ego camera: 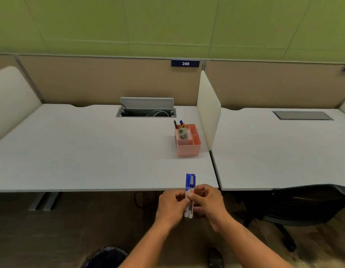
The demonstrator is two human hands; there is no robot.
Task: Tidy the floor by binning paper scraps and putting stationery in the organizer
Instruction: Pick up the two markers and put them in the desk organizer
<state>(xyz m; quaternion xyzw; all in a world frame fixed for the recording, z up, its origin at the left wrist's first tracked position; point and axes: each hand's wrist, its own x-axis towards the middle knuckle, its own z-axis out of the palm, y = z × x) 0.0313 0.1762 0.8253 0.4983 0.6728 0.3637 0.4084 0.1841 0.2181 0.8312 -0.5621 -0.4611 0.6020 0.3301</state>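
Observation:
Two white markers with blue caps (190,186) stand upright, side by side, in front of the desk's near edge. My left hand (172,205) and my right hand (208,202) both pinch their barrels from either side. A pink organizer (188,147) sits on the white desk (90,147) beyond the markers, near the side divider. It holds several pens at its back left and a small grey object. No paper scraps show.
A dark mesh bin (106,257) stands on the floor at the bottom left. A black office chair (303,206) is at the right under the neighbouring desk. An open cable hatch (146,111) is at the desk's back. A white divider (208,111) separates the desks.

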